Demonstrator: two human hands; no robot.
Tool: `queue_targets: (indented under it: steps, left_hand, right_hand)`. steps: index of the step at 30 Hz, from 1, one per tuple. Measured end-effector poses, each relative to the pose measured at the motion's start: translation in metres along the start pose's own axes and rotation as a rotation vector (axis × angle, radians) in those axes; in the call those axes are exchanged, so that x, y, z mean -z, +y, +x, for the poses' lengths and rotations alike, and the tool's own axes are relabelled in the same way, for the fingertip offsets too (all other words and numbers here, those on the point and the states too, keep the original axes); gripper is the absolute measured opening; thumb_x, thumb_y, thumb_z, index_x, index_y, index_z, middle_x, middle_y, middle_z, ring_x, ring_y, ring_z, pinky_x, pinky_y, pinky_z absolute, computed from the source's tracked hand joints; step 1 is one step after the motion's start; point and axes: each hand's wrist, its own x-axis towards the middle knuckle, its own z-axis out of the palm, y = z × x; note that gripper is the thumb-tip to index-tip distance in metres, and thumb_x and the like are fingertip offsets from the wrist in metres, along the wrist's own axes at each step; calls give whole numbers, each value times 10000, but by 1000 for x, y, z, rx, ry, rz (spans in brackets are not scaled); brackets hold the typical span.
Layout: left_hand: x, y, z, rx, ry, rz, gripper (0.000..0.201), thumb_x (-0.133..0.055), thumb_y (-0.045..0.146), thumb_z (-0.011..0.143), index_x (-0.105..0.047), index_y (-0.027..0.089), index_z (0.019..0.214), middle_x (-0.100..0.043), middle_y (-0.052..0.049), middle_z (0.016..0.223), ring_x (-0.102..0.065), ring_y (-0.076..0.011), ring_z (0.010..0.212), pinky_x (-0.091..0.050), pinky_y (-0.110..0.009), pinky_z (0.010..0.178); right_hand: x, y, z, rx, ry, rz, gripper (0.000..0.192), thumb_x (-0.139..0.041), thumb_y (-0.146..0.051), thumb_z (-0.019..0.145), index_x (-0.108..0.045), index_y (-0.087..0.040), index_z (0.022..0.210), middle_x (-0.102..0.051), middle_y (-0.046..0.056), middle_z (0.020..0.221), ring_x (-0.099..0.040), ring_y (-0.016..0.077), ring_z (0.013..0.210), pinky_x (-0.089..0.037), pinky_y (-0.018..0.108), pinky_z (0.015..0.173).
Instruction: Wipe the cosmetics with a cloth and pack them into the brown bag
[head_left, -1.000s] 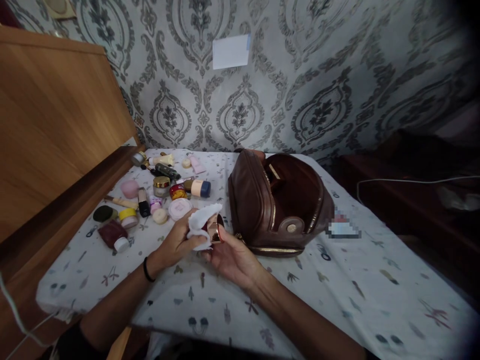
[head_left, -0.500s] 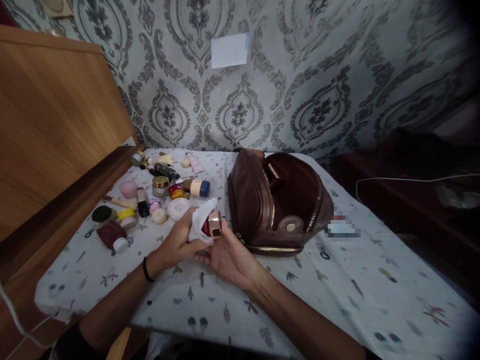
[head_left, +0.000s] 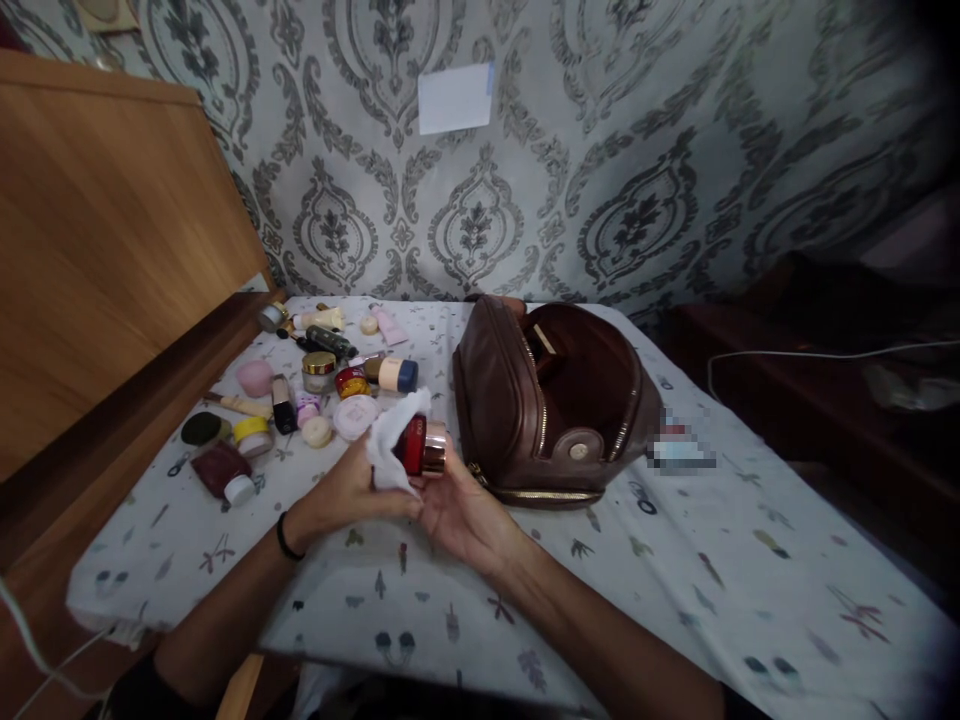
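Over the near middle of the table, a red cosmetic jar with a shiny rose-gold cap (head_left: 433, 449) lies on its side between my hands. My right hand (head_left: 471, 522) supports it from below, fingers curled at the cap end. My left hand (head_left: 341, 497), with a black band at the wrist, is closed on a white cloth (head_left: 386, 462) wrapped around the jar's base. Just right of the jar stands a brown toiletry bag (head_left: 491, 410), unzipped, with a gold-edged item (head_left: 546, 345) inside.
Several jars, tubes and bottles are spread over the table's left side, including a yellow-lidded jar (head_left: 253, 436), a dark red bottle (head_left: 221, 470) and a pink sponge (head_left: 254, 376). A wooden panel (head_left: 112, 190) borders the left. A blurred-out item (head_left: 681, 445) lies right of the bag.
The cloth has slid back toward the jar's base, so more of the red jar body shows. My left hand has shifted slightly left; the jar stays in my right hand.
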Motion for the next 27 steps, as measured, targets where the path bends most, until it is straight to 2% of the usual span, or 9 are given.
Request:
queue_targets:
  steps: [3, 6, 9, 12, 14, 16, 20, 23, 27]
  left_hand:
    - [-4, 3, 1, -46, -68, 10, 648, -791, 505, 678, -580, 161, 1185, -663, -106, 1097, -627, -266, 979, -523, -390, 883]
    - [-4, 0, -1, 20, -97, -47, 500, -694, 512, 785, -611, 164, 1134, -697, -84, 1002, -647, -245, 897, -545, -367, 817]
    - [-3, -4, -5, 41, 12, -46, 488, -604, 566, 841, -623, 172, 1129, -709, -72, 990, -648, -226, 876, -544, -339, 799]
    - [-3, -6, -5, 74, 126, -11, 490, -450, 602, 912, -641, 164, 1018, -710, -63, 902, -639, -210, 792, -540, -333, 762]
    - [-4, -7, -2, 98, 168, 26, 510, -371, 591, 943, -647, 162, 958, -710, -71, 884, -640, -226, 829, -530, -354, 810]
    - [-3, -10, 1, 115, 214, 97, 511, -332, 565, 955, -649, 165, 926, -712, -81, 898, -636, -245, 911, -501, -381, 899]
    - [1, -21, 2, 160, 254, 199, 409, -449, 527, 892, -657, 176, 927, -720, -98, 966, -621, -275, 1005, -441, -428, 1006]
    - [1, -25, 0, 194, 255, 162, 356, -561, 490, 818, -659, 189, 981, -723, -90, 1012, -606, -282, 1070, -448, -409, 999]
    - [-4, -12, 1, 318, 189, -6, 319, -512, 475, 841, -648, 186, 833, -709, -48, 814, -638, -247, 912, -515, -341, 828]
  right_hand:
    - [0, -2, 0, -14, -15, -39, 486, -658, -642, 797, -687, -201, 1000, -721, 15, 835, -634, 129, 717, -502, 257, 712]
    - [1, -2, 0, -46, -38, -100, 544, -656, -692, 761, -680, -204, 1001, -718, 22, 858, -647, 139, 747, -503, 264, 718]
    - [2, -2, 1, -39, 9, -208, 591, -656, -726, 732, -670, -176, 948, -704, 41, 839, -646, 143, 714, -475, 247, 637]
    - [2, -1, -1, 129, 137, -369, 526, -681, -675, 752, -617, -163, 859, -663, 25, 745, -596, 115, 607, -425, 224, 551]
    - [0, 0, -3, 310, 208, -493, 436, -705, -582, 787, -579, -190, 930, -634, -4, 732, -573, 107, 587, -425, 220, 548]
    - [-2, 0, -6, 470, 236, -612, 435, -739, -483, 789, -543, -229, 1082, -624, -8, 835, -588, 114, 638, -458, 229, 581]
    - [-2, 2, -10, 668, 220, -987, 638, -811, -316, 715, -504, -263, 1272, -562, 52, 1157, -626, 174, 874, -538, 319, 768]
    - [0, 2, -10, 788, 251, -1332, 632, -801, -218, 718, -521, -255, 1283, -572, 75, 1165, -603, 237, 1038, -536, 391, 888]
    - [5, 2, -10, 896, 256, -1587, 578, -725, -171, 798, -484, -248, 1318, -570, 84, 1123, -619, 232, 1036, -562, 383, 885]
